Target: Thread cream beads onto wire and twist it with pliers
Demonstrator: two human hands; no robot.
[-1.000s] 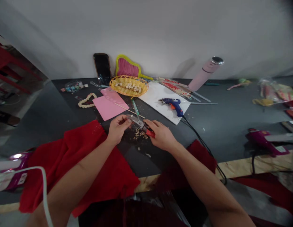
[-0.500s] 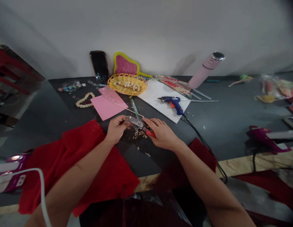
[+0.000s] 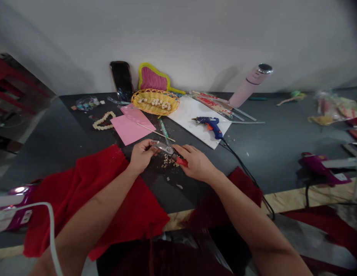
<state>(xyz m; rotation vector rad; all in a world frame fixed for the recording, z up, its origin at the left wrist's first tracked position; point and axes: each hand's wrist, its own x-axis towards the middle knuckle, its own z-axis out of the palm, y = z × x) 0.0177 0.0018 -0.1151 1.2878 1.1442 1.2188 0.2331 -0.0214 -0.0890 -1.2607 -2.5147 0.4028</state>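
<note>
My right hand point(image 3: 198, 163) is closed around the red handle of a pair of pruning shears point(image 3: 168, 150). Their metal jaws point left, to the fingers of my left hand point(image 3: 140, 157). Those fingers are pinched together at the jaw tips, with a small pale bit showing there; what they hold is too small to name. Short pale cut pieces point(image 3: 167, 161) lie scattered on the dark table under the shears. Just beyond the jaws lie a thin wooden stick point(image 3: 159, 133) and a green patterned strip point(image 3: 163, 127).
Behind stand a yellow wicker basket point(image 3: 135, 102), a phone point(image 3: 121, 80) and a pink bottle point(image 3: 247, 87). A blue glue gun point(image 3: 212, 125) lies on white board point(image 3: 190, 119), its cord running forward. Pink paper point(image 3: 132, 128) and red cloth point(image 3: 103, 168) are at left.
Both hands and the shears stay almost in place. The whole view has shifted very slightly; nothing was visibly taken up or let go.
</note>
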